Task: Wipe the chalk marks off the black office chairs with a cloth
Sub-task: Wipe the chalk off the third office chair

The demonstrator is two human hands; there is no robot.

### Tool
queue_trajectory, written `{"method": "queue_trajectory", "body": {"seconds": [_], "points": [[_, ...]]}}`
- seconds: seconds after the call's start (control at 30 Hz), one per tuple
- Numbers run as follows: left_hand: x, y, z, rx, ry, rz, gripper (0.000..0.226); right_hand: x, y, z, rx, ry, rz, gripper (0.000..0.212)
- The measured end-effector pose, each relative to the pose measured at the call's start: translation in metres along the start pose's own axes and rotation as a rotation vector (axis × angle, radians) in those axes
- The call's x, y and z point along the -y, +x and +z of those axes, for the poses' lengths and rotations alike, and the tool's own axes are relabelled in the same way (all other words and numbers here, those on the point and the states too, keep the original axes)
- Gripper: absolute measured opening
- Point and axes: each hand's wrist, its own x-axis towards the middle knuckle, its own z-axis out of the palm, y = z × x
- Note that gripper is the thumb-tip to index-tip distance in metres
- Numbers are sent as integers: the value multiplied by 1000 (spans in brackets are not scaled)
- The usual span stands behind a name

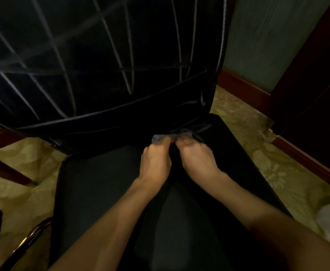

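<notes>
a black office chair (pixel 101 192) fills the view, its seat smooth and matte, its glossy backrest (pixel 101 55) at 12 o'clock crossed by pale chalk lines (pixel 50 42); both hands curl on a small bluish cloth (pixel 172 136), seemingly crumpled, at the seat's rear crease; left hand (pixel 155 163) at 9 o'clock of the right hand (pixel 198 160); patterned beige carpet (pixel 248 145) at 3 o'clock.

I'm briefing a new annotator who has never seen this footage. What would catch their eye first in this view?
First, the pale chalk lines crossing the black chair's backrest across the upper half of the view. Next, the left hand and the right hand side by side at the rear of the seat, both gripping a small bluish-grey cloth by the crease under the backrest. Patterned yellowish carpet surrounds the chair.
</notes>
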Motion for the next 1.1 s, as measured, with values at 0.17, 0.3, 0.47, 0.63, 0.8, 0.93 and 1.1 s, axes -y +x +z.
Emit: {"method": "queue_trajectory", "body": {"seconds": [0.17, 0.3, 0.47, 0.63, 0.8, 0.93, 1.1], "points": [[-18, 73, 25, 29, 81, -43, 26, -38, 50, -11, -1, -49, 104, 34], [-26, 51, 28, 27, -1, 23, 25, -36, 17, -12, -26, -17, 181, 31], [-42, -8, 28, 102, -42, 167, 21, -40, -60, -9, -98, 72, 122, 40], [-68, 26, 34, 171, -18, 199, 23, -77, -44, -20, -54, -2, 135, 34], [-113, 72, 61, 245, 25, 70, 17, -132, -17, -23, -66, 94, 319, 25], [-119, 47, 58, 215, -47, 174, 20, -119, -57, -20, -140, 132, 351, 22], [-119, -31, 63, 195, -125, 341, 24, -92, -146, -21, -249, 122, 324, 38]]}}
